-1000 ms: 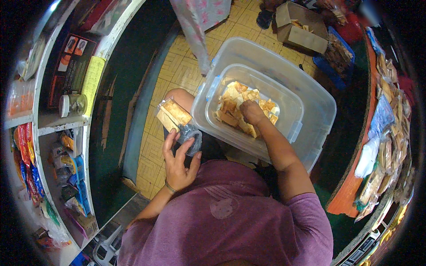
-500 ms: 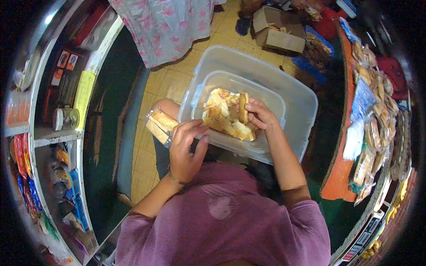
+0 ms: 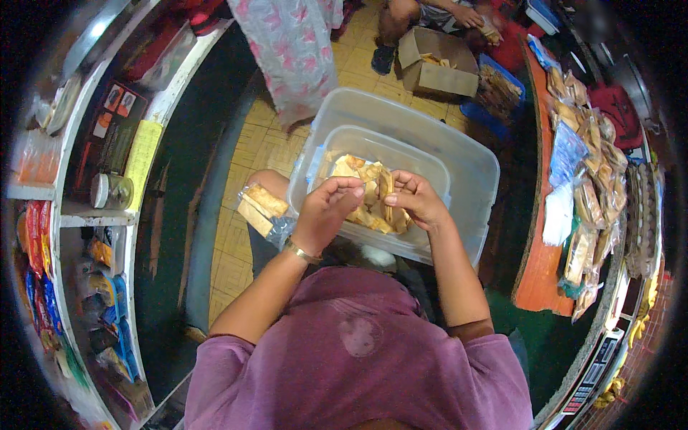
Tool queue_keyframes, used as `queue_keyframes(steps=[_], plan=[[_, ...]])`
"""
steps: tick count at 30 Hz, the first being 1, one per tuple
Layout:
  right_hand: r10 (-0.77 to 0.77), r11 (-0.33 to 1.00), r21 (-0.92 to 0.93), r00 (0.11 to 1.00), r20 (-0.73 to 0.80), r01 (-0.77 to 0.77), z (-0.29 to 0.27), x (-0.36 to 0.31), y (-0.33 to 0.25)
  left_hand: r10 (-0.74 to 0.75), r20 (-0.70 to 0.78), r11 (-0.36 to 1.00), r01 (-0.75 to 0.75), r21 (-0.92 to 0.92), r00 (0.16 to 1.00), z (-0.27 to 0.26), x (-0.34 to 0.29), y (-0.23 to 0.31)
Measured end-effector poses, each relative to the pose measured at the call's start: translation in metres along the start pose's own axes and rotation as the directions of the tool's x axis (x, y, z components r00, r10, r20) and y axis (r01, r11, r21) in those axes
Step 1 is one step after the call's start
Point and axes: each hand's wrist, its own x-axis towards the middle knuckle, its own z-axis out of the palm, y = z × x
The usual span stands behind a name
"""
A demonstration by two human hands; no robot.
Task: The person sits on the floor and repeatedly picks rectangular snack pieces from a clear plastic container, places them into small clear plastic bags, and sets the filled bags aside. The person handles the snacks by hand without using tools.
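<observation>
My right hand (image 3: 419, 203) pinches a slice of toasted bread (image 3: 388, 188) upright over a clear plastic tub (image 3: 430, 163). My left hand (image 3: 331, 215) is just left of that slice, its fingers loosely bent and apart, with nothing visible in them. More toasted bread pieces (image 3: 369, 218) lie in the tub, some pale, some browned. The tub sits within a larger translucent plastic bin (image 3: 469, 172). A clear plastic bag (image 3: 264, 208) with bread slices in it rests by my left knee, left of the bin; no hand touches it.
Shelves (image 3: 93, 218) with a jar (image 3: 111, 192) line the left side. Several bagged breads (image 3: 591, 201) cover an orange board (image 3: 534, 279) at right. Ahead are a cardboard box (image 3: 437, 75), a blue crate (image 3: 494, 93) and another person's hand (image 3: 467, 16). A floral cloth (image 3: 294, 57) hangs at the far left.
My left hand has left the bread bag and moved right, close to the slice in my right hand. That slice has shifted slightly left and lower. My view has shifted, showing more of the other person.
</observation>
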Motion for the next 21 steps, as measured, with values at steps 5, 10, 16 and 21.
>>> queue_keyframes(steps=[5,10,16,21], plan=[[-0.103,0.889,-0.458,0.986,-0.135,0.03,0.03,-0.009,-0.014,-0.009,-0.007,0.995,0.008,-0.095,1.0,0.008,-0.001,-0.001],[-0.403,0.646,-0.748,0.899,-0.168,0.15,0.049,-0.016,-0.022,-0.097,-0.009,0.978,0.094,-0.187,0.995,0.008,0.001,0.007],[-0.597,0.275,-0.951,0.801,-0.051,0.144,0.063,-0.022,-0.026,0.052,-0.013,0.994,-0.053,-0.09,0.999,0.02,0.001,0.008],[-0.664,0.151,-0.961,0.744,0.075,0.232,0.069,-0.025,-0.031,0.097,-0.055,0.994,-0.094,0.06,0.994,0.017,0.001,0.002]])
